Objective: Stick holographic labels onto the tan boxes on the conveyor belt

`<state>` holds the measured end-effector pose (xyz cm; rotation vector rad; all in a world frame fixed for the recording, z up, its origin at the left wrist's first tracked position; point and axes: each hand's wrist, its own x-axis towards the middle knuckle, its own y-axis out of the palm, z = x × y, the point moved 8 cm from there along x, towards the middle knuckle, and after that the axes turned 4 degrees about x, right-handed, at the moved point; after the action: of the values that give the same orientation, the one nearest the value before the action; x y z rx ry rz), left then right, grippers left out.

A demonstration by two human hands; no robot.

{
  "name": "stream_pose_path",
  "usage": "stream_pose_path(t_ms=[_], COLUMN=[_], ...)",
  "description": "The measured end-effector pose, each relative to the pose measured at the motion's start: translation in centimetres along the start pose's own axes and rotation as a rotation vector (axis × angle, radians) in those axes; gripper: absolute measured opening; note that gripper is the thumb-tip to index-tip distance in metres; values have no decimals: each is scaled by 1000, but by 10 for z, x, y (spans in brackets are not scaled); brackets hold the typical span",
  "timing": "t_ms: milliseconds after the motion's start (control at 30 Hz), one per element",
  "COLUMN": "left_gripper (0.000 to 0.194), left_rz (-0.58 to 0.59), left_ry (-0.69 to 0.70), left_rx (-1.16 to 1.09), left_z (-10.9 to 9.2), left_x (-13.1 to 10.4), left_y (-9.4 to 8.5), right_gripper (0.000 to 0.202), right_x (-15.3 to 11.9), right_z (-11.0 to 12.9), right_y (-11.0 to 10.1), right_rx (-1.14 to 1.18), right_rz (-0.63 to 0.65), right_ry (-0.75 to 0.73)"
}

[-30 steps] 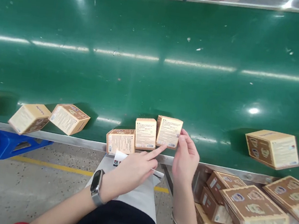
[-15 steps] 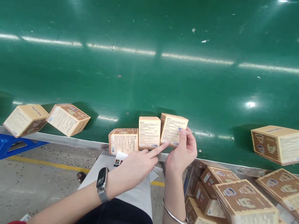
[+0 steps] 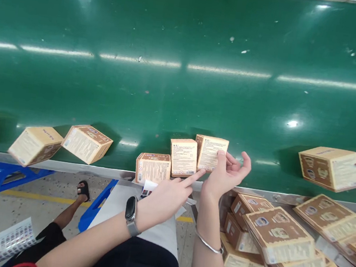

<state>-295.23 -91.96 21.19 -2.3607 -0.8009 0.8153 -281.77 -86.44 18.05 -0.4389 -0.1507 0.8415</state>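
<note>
Two cream-and-brown cartons stand side by side in front of me, the middle carton (image 3: 183,157) and the right carton (image 3: 210,153). A third carton (image 3: 153,167) leans lower at their left. The thumb of my right hand (image 3: 225,174) presses on the right carton's printed face near its right edge; its other fingers are spread beside the box. My left hand (image 3: 167,200) points its index finger at that carton's lower edge, its other fingers curled under. A white sheet with small coloured prints (image 3: 149,189) pokes out from beneath the left hand, which partly hides it.
Along the green belt's metal edge (image 3: 62,165) lie more cartons (image 3: 88,143) at left and a carton (image 3: 330,169) at right. Stacked cartons (image 3: 279,234) fill the lower right. Another person's leg (image 3: 69,213) and a printed sheet (image 3: 9,240) show at lower left, near blue stools (image 3: 98,206).
My right hand's fingers have opened out from a pinch at the carton, the thumb staying on its face. The view has shifted slightly; another person's leg and sheet have come into sight.
</note>
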Motion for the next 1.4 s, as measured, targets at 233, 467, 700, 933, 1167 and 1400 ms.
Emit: stream_pose_path(t_ms=[233, 467, 700, 933, 1167, 1400], left_gripper=[12, 9, 15, 12, 11, 11], left_rz=[-21, -1, -255, -158, -93, -8], left_ry=[49, -369, -354, -29, -201, -177], left_rx=[-454, -719, -549, -563, -918, -868], left_z=[-1, 64, 122, 114, 113, 96], left_x=[-28, -92, -106, -88, -118, -132], left_y=[11, 45, -10, -35, -12, 5], right_gripper=[34, 87, 102, 82, 84, 87], right_x=[15, -49, -47, -105, -137, -57], right_z=[43, 68, 46, 62, 32, 57], right_y=[-5, 25, 50, 35, 71, 66], right_rx=[-318, -867, -1071, -948, -960, -954], right_rz=[336, 1126, 1259, 1051, 1093, 1224], right_ry=[-249, -1007, -1227, -1062, -1032, -1295])
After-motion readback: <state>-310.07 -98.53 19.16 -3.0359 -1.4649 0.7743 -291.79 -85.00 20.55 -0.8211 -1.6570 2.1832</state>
